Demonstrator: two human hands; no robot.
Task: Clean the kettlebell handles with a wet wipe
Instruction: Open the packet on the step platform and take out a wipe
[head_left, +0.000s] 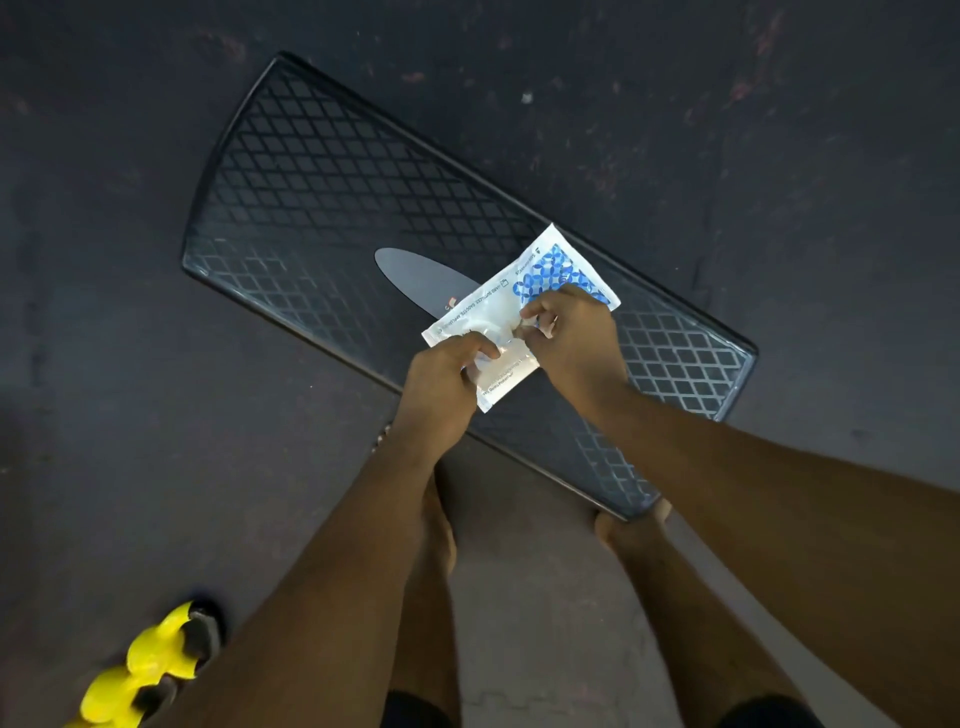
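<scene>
The left hand is being curled around the near end of a flat white plastic wet-wipe packet with a blue patterned panel, thumb and fingers pinching it. The right hand is being closed on the middle of the same packet, its fingertips pinching at a small flap there. The packet is being held in the air above a long black plastic step platform with a raised diamond grid, which is lying at a slant on the dark speckled floor. A grey oval patch is showing at the platform's middle. Bare feet are being kept by the platform's near edge. Bright yellow rounded shapes with dark grey parts are lying at the lower left, well apart from the packet; whether these are kettlebells cannot be told.
</scene>
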